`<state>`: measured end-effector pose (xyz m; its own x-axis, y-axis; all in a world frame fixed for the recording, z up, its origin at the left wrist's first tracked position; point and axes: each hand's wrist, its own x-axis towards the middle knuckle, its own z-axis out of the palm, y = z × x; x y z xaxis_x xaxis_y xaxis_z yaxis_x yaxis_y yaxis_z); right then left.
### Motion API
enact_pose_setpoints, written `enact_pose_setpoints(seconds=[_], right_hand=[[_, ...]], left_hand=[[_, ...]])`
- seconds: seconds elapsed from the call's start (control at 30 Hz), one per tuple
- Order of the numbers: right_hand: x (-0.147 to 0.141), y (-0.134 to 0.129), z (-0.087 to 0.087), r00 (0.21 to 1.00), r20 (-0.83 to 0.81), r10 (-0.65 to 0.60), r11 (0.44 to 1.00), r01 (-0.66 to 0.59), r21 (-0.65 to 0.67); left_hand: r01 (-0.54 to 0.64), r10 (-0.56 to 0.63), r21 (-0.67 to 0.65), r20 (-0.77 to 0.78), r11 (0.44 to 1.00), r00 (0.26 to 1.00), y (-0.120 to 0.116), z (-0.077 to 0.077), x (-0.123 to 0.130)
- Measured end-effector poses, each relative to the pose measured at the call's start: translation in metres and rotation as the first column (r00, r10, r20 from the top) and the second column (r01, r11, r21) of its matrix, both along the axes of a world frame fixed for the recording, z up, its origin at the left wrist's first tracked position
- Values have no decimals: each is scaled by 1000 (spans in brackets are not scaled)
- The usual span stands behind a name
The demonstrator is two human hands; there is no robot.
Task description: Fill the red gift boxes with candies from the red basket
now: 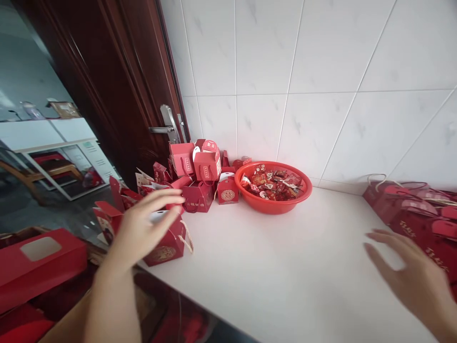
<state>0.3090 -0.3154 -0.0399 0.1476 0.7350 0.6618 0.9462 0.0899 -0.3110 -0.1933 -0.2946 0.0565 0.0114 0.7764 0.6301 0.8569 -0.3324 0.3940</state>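
My left hand [148,224] is over a red gift box [166,255] with a gold emblem and a twisted cord handle, at the table's left edge. Its fingers are apart and hold nothing; whether they touch the box I cannot tell. Behind it stand a dark red box [200,197] and a small box with a gold emblem [227,193]. My right hand [407,267] hovers at the right, thumb and fingers apart, close to a red gift bag [389,209] with gold lettering. A red plastic basket [273,207] holds several wrapped candies [273,185].
Pink-red boxes [207,166] are stacked by the tiled wall [260,57]. The white table [271,267] spreads between my hands. A dark wooden door [117,62] stands behind at left. Below the table's left edge, a long red box with a window [43,264] sits lower down.
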Motion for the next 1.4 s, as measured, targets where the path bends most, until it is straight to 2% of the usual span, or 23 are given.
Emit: enact_pose_setpoints(seconds=[0.07, 0.13, 0.23, 0.33, 0.47, 0.6, 0.67, 0.73, 0.83, 0.93, 1.0, 1.1, 1.13, 1.2, 1.3, 1.4], right_hand=[[-33, 13, -7, 971, -26, 237, 969, -238, -65], [-62, 23, -13, 926, -25, 376, 923, -376, -78], [-96, 33, -21, 856, -53, 514, 843, -516, -152], [-120, 38, -27, 796, -101, 597, 772, -604, -197], [-143, 40, -31, 727, -182, 662, 695, -687, -212], [-160, 44, -26, 654, -332, 680, 652, -746, -132], [-165, 48, -21, 631, -406, 661, 670, -740, -58], [-168, 51, -13, 632, -456, 626, 712, -702, 6], [-169, 55, -1, 638, -522, 566, 760, -649, 31], [-165, 57, 8, 624, -602, 498, 779, -627, -5], [-161, 61, 10, 596, -665, 450, 782, -622, -28], [-151, 67, 7, 521, -760, 389, 773, -633, -38], [-148, 69, 5, 513, -768, 384, 776, -629, -32], [-144, 72, 2, 546, -721, 426, 784, -621, -7], [-143, 71, 3, 594, -568, 570, 727, -686, 11], [-146, 67, 10, 595, -523, 610, 661, -746, -78]], left_hand=[[-196, 185, -110, -104, 974, 977, 4, 2, -33], [-279, 222, -306, -206, 910, 953, 12, -1, -52], [-239, 126, -569, -231, 787, 965, 24, -7, -61], [-153, 30, -685, -189, 712, 982, 34, -10, -58], [-135, 15, -685, -178, 716, 984, 42, -8, -43], [-26, -151, -689, -195, 724, 969, 48, 0, 2], [10, -231, -665, -245, 747, 942, 53, 4, 35], [64, -339, -661, -297, 748, 893, 58, 7, 69], [129, -488, -695, -348, 707, 800, 66, 8, 114], [215, -603, -726, -327, 654, 728, 73, 4, 143], [269, -637, -726, -291, 633, 713, 79, -1, 151], [316, -652, -727, -234, 610, 721, 88, -9, 150], [318, -649, -732, -218, 603, 729, 92, -11, 148], [318, -640, -745, -185, 586, 746, 99, -15, 143], [334, -637, -760, -132, 557, 760, 106, -14, 141], [365, -672, -775, -102, 516, 734, 110, -10, 146]])
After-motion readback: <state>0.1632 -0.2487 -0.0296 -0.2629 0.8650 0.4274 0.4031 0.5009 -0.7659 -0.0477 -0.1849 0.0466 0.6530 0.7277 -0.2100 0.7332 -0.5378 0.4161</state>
